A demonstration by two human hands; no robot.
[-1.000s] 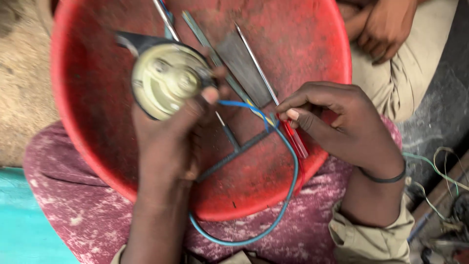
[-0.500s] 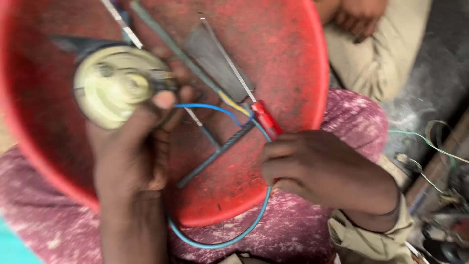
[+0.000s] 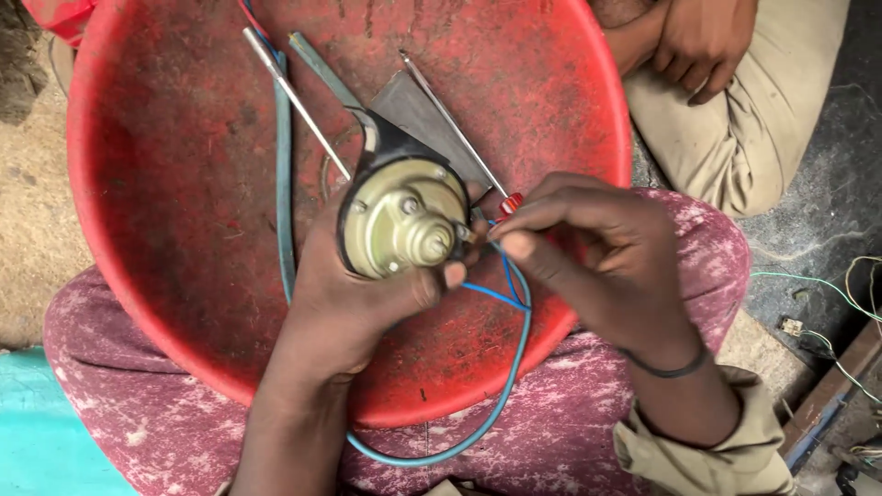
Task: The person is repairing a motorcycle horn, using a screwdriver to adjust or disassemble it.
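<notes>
My left hand (image 3: 354,294) grips a small round pale-yellow electric motor (image 3: 404,220) with a black bracket, held over a big red plastic basin (image 3: 165,202) on my lap. My right hand (image 3: 597,253) pinches the motor's blue wire (image 3: 510,367) close to the motor, with a red-handled tool tip (image 3: 511,203) showing just above the fingers. The blue wire loops down past the basin's rim and over my lap.
In the basin lie a thin metal rod (image 3: 294,96), a teal strip (image 3: 283,184), a grey metal blade (image 3: 418,115) and another thin rod. Another person's hands (image 3: 698,41) and beige trousers are at top right. Loose wires (image 3: 827,294) lie on the ground at right.
The motor has shifted from the basin's left side toward its middle. My right hand has come up from the basin's lower rim to the wire beside the motor.
</notes>
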